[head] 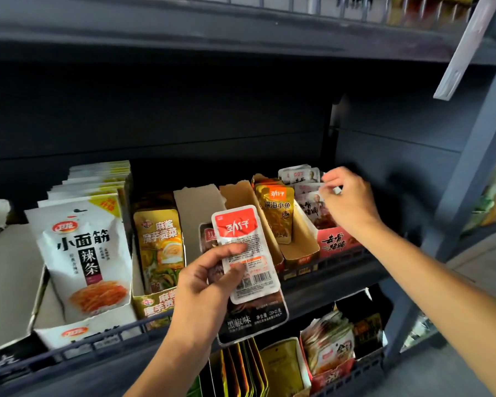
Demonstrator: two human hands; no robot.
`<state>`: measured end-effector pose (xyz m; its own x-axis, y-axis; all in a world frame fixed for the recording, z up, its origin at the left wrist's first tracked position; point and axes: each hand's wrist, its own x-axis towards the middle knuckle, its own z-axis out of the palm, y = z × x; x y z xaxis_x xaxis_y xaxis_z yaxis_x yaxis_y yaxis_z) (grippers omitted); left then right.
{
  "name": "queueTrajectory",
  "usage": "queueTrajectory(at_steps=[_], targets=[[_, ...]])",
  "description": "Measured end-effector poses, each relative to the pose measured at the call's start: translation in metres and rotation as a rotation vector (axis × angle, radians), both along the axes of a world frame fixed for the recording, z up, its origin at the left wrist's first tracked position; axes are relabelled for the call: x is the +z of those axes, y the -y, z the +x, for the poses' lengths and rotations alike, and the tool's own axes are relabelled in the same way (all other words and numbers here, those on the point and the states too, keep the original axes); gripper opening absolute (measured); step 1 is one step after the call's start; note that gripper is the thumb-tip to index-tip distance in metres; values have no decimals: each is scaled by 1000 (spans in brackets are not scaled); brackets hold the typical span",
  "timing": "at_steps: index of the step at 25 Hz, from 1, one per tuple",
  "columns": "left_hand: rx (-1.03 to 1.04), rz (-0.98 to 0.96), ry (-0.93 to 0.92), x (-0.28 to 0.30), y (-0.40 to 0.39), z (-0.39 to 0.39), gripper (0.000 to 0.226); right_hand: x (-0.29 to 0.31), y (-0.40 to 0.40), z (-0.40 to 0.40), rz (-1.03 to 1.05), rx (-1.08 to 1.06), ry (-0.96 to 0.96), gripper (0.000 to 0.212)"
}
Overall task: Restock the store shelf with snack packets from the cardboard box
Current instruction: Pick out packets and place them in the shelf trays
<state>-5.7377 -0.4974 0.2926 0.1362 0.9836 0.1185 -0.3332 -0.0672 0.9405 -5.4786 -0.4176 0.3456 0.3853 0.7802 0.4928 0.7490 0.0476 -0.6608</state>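
Dark grey steel makes up the shelf (341,270), and its back is so deep in shadow that nothing shows behind the rows of display boxes; the tier above is blurred, and the lower tier is cut off at the bottom edge. No large cardboard box is in view. The left hand (204,285) grips a small stack of packets in front of the shelf rail: thumb across the face of a white packet (246,253) with a red top, fingers curled behind, and a dark packet (254,319) under it sticking out below. How many lie in the stack cannot be told. The left forearm rises from the bottom edge, wrist bent back. The right hand (347,202) reaches over the rightmost box, a red tray (335,242) of pink-and-white packets (312,207), palm down, fingers bent; its fingertips pinch something small and pale, too blurred to name, just above those packets. The right arm stretches in from the lower right, nearly straight. Between the hands a torn brown box (301,247) holds one gold packet (278,213) standing upright. Far left, white bags (83,253) stand in a row.
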Motion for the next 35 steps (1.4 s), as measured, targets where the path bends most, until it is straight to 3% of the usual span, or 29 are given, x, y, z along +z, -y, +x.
queueTrajectory(at_steps=[3, 5, 10, 12, 15, 19, 21, 26, 35], targets=[[-2, 59, -36, -1, 5, 5, 13, 14, 47, -52, -274, 474, -211, 17], [14, 111, -74, 1, 9, 6, 13, 17, 62, -72, -426, 633, -222, 24], [32, 86, -59, 11, 22, -5, 15, 15, 82, -96, -142, 465, -424, 7], [53, 65, -52, 12, 24, -13, 16, 16, 88, -102, -38, 392, -523, 27], [83, 72, -109, 9, 27, -23, 18, 25, 77, -100, -59, 281, -764, 20], [120, 176, -251, 23, 21, -31, 21, 43, 40, -88, -100, 222, -952, 9], [174, 192, -220, 34, 12, -41, 22, 56, 22, -82, -72, 254, -1020, 11], [238, 151, -117, 35, 6, -68, 23, 56, -25, -93, -144, 282, -861, 15], [214, 101, -52, 25, 5, -79, 20, 40, -64, -129, -362, 399, -662, 63]])
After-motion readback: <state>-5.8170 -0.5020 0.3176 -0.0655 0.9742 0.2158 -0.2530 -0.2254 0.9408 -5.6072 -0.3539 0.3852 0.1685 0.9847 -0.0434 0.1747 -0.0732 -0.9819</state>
